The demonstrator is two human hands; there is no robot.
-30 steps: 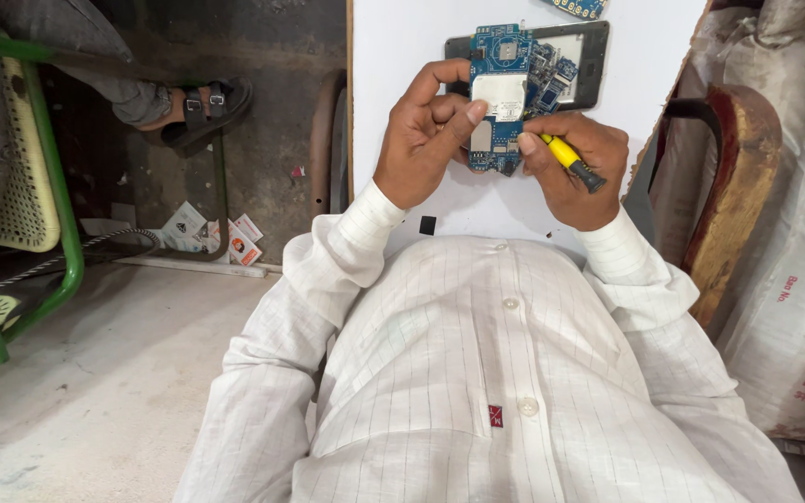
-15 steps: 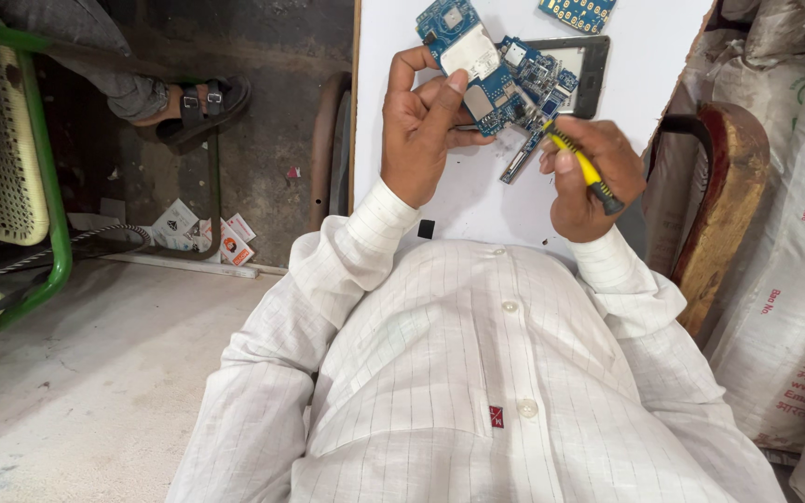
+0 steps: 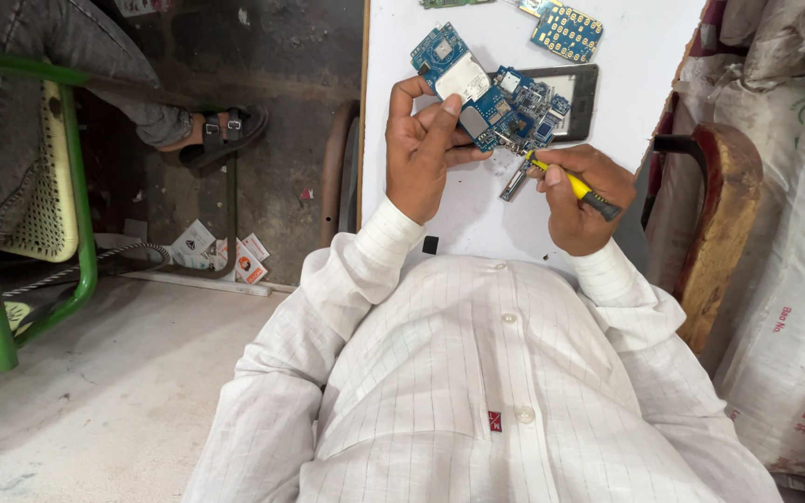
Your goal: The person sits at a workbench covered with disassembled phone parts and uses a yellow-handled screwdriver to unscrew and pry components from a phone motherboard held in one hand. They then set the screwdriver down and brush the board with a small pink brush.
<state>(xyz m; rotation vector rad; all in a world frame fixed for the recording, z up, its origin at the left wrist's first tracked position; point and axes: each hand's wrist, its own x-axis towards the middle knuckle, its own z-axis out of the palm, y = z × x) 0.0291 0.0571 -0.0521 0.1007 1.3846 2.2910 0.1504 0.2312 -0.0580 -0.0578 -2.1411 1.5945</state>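
Head view, looking down past a white checked shirt (image 3: pixel 477 391) toward a white table (image 3: pixel 645 102).

Far left: green metal chair frame (image 3: pixel 76 186) standing on the concrete floor; another person's sandalled foot (image 3: pixel 221 135) resting beyond it, well apart from the work. Scraps of printed paper (image 3: pixel 221 253) lying on the floor near the table's edge.

Left hand (image 3: pixel 426 154) is grasping a blue circuit board (image 3: pixel 486 88), fingers curled behind it and thumb pressing across its lower face. Board is being held up off the table, tilted, its long axis running from upper left down to lower right. A silvery shield covers part of its upper half.

Right hand (image 3: pixel 579 196) is clenching a yellow-handled screwdriver (image 3: pixel 570 183) in a pinch grip, dark butt end pointing back toward the wrist. Tip is pointing up and left, meeting the board's lower right corner. So the board lies up-left of the right hand, and the tool's axis runs roughly crosswise to the board's long axis. A small grey metal strip (image 3: pixel 514 179) is hanging just below that corner, beside the tip; cannot tell whether it is attached.

Behind the board: dark phone frame (image 3: pixel 581 88) lying flat on the table. Further up, a blue keypad board (image 3: pixel 566 30). Right edge: wooden chair arm (image 3: pixel 715 214), then pale woven sacks (image 3: pixel 794 233).
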